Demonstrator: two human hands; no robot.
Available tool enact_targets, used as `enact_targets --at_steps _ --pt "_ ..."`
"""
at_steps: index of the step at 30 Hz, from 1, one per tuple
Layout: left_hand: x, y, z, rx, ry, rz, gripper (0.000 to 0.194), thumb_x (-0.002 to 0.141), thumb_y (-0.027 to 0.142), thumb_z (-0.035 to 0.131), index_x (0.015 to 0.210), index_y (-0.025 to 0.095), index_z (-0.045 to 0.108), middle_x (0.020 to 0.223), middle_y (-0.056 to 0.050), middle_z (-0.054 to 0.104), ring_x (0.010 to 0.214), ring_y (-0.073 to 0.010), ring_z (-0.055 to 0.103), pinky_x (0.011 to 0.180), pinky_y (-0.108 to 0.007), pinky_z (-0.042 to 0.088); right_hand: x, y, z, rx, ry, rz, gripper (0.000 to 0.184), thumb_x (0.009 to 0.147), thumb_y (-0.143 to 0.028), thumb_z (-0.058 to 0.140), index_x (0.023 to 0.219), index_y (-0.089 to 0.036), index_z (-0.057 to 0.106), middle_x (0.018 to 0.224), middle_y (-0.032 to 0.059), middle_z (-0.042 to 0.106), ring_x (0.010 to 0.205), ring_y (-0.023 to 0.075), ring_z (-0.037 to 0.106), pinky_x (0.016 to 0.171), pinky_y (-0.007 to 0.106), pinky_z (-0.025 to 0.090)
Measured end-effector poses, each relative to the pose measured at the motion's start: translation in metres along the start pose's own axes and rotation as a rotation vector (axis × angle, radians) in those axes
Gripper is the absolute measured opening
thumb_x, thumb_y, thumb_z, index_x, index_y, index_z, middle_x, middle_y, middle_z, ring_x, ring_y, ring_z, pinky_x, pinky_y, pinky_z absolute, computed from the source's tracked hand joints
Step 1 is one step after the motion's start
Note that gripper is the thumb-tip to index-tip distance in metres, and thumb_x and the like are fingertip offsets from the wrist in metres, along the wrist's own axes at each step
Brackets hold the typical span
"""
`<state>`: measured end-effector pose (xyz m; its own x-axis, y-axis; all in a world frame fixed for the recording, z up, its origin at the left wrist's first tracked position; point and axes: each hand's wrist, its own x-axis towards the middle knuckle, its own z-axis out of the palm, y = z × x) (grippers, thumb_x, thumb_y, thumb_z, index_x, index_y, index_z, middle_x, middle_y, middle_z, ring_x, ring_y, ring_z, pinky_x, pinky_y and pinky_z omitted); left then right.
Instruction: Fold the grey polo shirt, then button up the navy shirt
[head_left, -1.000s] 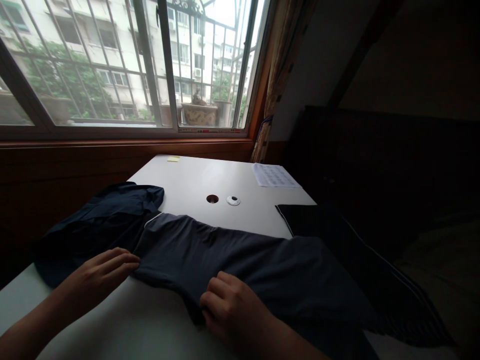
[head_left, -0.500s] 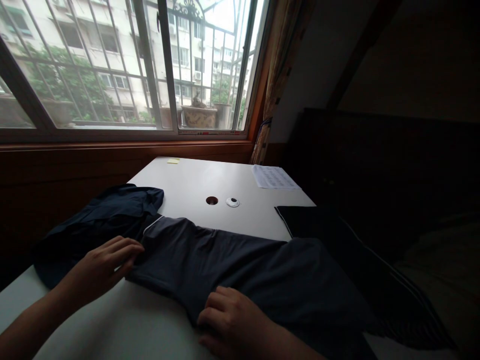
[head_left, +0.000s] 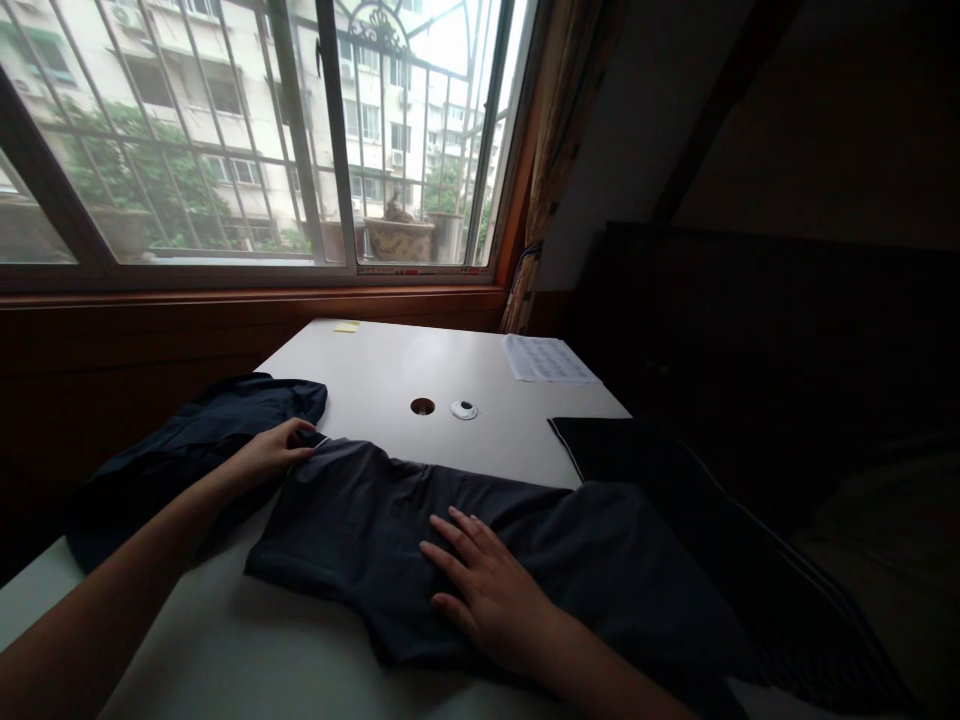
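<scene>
A pair of dark grey-blue trousers (head_left: 360, 540), folded lengthwise, lies across the desk with its waist end to the left and its legs to the right. At the far corner of that waist end, my left hand (head_left: 274, 447) pinches the edge, where a narrow white trim shows. My right hand (head_left: 487, 590) rests flat on the middle of the trousers, fingers spread. Close beside my left forearm lies a crumpled dark navy garment (head_left: 217, 420).
Further back on the white desk (head_left: 375, 365) are a cable hole (head_left: 422, 407), its white round cover (head_left: 464, 410), a yellow sticky note (head_left: 346, 327) and printed sheets (head_left: 551, 359). A black cloth with pale edging (head_left: 630, 450) hangs over the right side. A barred window stands behind.
My left hand has moved away from me to the far waist corner and pinches it. My right hand has shifted from the near edge onto the middle and flattened out.
</scene>
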<state>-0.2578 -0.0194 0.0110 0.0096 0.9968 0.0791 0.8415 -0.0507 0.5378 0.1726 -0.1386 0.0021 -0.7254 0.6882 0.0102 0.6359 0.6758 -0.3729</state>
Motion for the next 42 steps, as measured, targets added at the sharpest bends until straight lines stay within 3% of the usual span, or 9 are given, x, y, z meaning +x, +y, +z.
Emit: enact_targets --at_steps 7,11,16,19,22,25,28,35,42 --pt "-0.019 -0.009 0.005 0.028 0.174 0.039 0.046 0.084 0.050 0.052 0.115 0.018 0.064 0.110 -0.011 0.067 0.102 -0.0301 0.064 0.091 -0.041 0.050 -0.006 0.000 -0.002 -0.004 -0.041 -0.042 0.062 0.100 -0.058 0.043 0.157 -0.038 0.028 0.168 -0.0024 0.014 0.154 0.0298 0.009 0.125 0.055 0.012" --pt "-0.028 -0.004 0.011 0.276 0.255 0.117 0.041 0.089 0.037 0.049 0.123 0.020 0.064 0.111 -0.013 0.063 0.106 -0.0320 0.060 0.096 -0.047 0.049 -0.008 -0.001 -0.002 -0.005 -0.062 -0.040 0.065 0.099 -0.058 0.044 0.158 -0.037 0.025 0.168 -0.0015 0.009 0.155 0.0309 0.006 0.125 0.055 0.010" --pt "-0.031 0.049 0.013 0.510 0.367 0.404 0.040 0.096 0.025 0.045 0.133 0.021 0.060 0.137 -0.015 0.054 0.129 -0.0340 0.049 0.108 -0.050 0.041 -0.007 -0.003 -0.002 0.001 -0.090 -0.049 0.067 0.099 -0.058 0.045 0.158 -0.036 0.023 0.168 0.0002 0.007 0.155 0.0320 0.003 0.124 0.056 0.007" --pt "-0.033 0.092 0.033 0.524 0.238 0.652 0.041 0.102 0.031 0.042 0.142 0.024 0.053 0.152 -0.010 0.047 0.146 -0.0312 0.033 0.118 -0.053 0.029 -0.006 -0.002 -0.001 -0.002 -0.081 -0.056 0.067 0.099 -0.056 0.046 0.158 -0.035 0.023 0.168 0.0007 0.007 0.154 0.0319 0.004 0.124 0.057 0.007" --pt "-0.036 0.112 0.066 0.538 0.109 0.718 0.051 0.104 0.044 0.041 0.152 0.027 0.039 0.160 -0.007 0.037 0.151 -0.0317 0.023 0.120 -0.057 0.022 -0.007 0.000 -0.001 0.003 -0.074 -0.065 0.069 0.099 -0.056 0.048 0.159 -0.035 0.022 0.168 0.0017 0.007 0.154 0.0318 0.005 0.123 0.058 0.009" --pt "-0.035 0.105 0.092 0.517 0.056 0.660 0.057 0.104 0.051 0.038 0.155 0.027 0.034 0.160 -0.008 0.037 0.151 -0.0305 0.024 0.121 -0.055 0.020 -0.013 0.001 0.000 -0.003 -0.062 -0.069 0.070 0.098 -0.055 0.049 0.159 -0.034 0.021 0.168 0.0032 0.008 0.154 0.0311 0.009 0.124 0.057 0.011" --pt "-0.032 0.089 0.100 0.501 0.045 0.609 0.056 0.105 0.049 0.036 0.157 0.028 0.029 0.161 -0.006 0.036 0.152 -0.0279 0.023 0.122 -0.053 0.017 -0.022 0.001 0.003 -0.028 -0.039 -0.070 0.070 0.099 -0.052 0.051 0.159 -0.033 0.021 0.168 0.0044 0.008 0.154 0.0303 0.013 0.124 0.055 0.013" --pt "-0.034 0.082 0.090 0.490 0.020 0.546 0.057 0.104 0.051 0.038 0.155 0.027 0.035 0.157 -0.010 0.043 0.148 -0.0301 0.031 0.120 -0.056 0.018 -0.049 0.003 0.007 -0.049 -0.031 -0.117 0.072 0.099 -0.053 0.049 0.160 -0.031 0.017 0.167 0.0058 0.010 0.153 0.0307 0.016 0.123 0.054 0.019" --pt "-0.046 0.081 0.069 0.484 0.065 0.636 0.051 0.102 0.038 0.047 0.150 0.025 0.042 0.157 -0.013 0.040 0.147 -0.0342 0.033 0.118 -0.062 0.022 -0.079 0.006 -0.011 -0.040 0.030 -0.061 0.065 0.090 -0.052 0.065 0.147 -0.028 0.048 0.153 0.0092 0.048 0.140 0.0294 0.042 0.114 0.043 0.040"
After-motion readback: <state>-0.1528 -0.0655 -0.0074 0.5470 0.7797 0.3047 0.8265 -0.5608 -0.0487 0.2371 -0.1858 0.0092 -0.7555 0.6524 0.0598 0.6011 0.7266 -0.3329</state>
